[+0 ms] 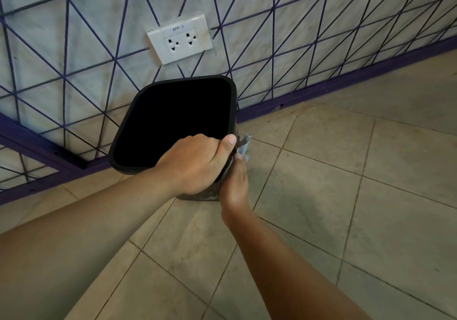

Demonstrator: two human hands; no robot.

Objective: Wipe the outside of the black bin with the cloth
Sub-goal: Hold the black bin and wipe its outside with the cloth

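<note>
I see the black bin (173, 121) in the middle of the frame, its open mouth turned up toward the camera, close to the patterned wall (74, 47) and below the white socket plate (180, 39). The left hand (195, 163) grips the near right part of the rim, thumb pointing up along the corner and the other fingers curled over the edge into the bin. The right hand (234, 183) sits just below and right of it, pressing the cloth (243, 145) against the bin's outer right side; a blue-grey fold sticks up past the fingertips. I cannot tell how tightly those fingers are closed, since I only see the back of the hand.

My worries from here, as judgement only. The bin looks tilted, and I cannot tell whether its base touches the tiled floor (346, 196), so the one-handed rim grip may be carrying it. A hard stroke with the cloth could twist the bin out of that grip and knock it against the wall. The two hands are nearly touching, so an upward wipe would run the cloth into the left thumb and leave a strip under it unwiped. The loose fold could bunch or slip free if the palm pressure drops. The sides facing the wall and the left edge are hidden from me, so I cannot judge how much remains.
</note>
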